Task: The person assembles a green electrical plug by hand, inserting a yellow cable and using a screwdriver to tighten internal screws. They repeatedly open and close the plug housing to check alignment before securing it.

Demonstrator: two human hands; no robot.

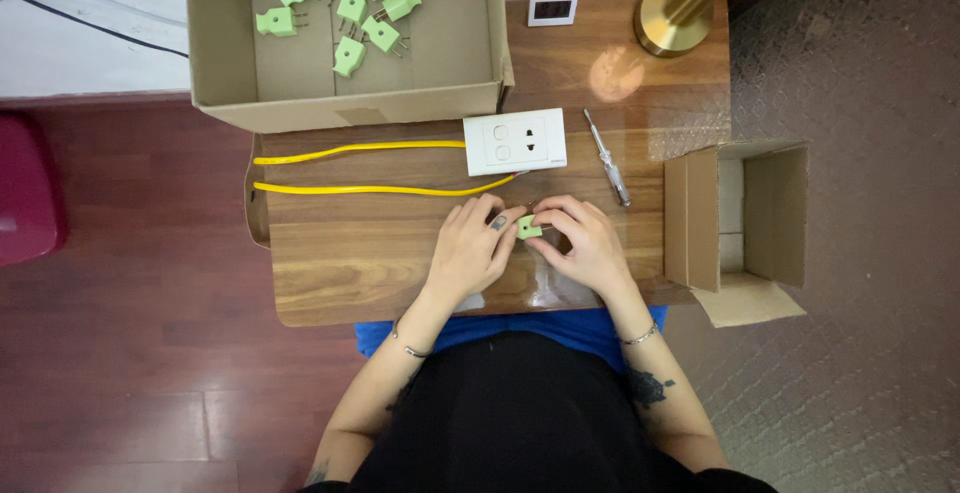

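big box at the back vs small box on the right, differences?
The big box lies flat at the table's back, open upward, holding many green plugs; the small box sits at the table's right edge and shows no plugs. The big box is much wider. Both are plain brown cardboard with flaps open.

This looks like a home room used for small handwork. A little wooden table (400,263) stands on dark wood flooring (130,353) beside a patterned carpet (850,373), with a brass lamp base (672,21) on the tabletop and a white wall (80,13) behind.
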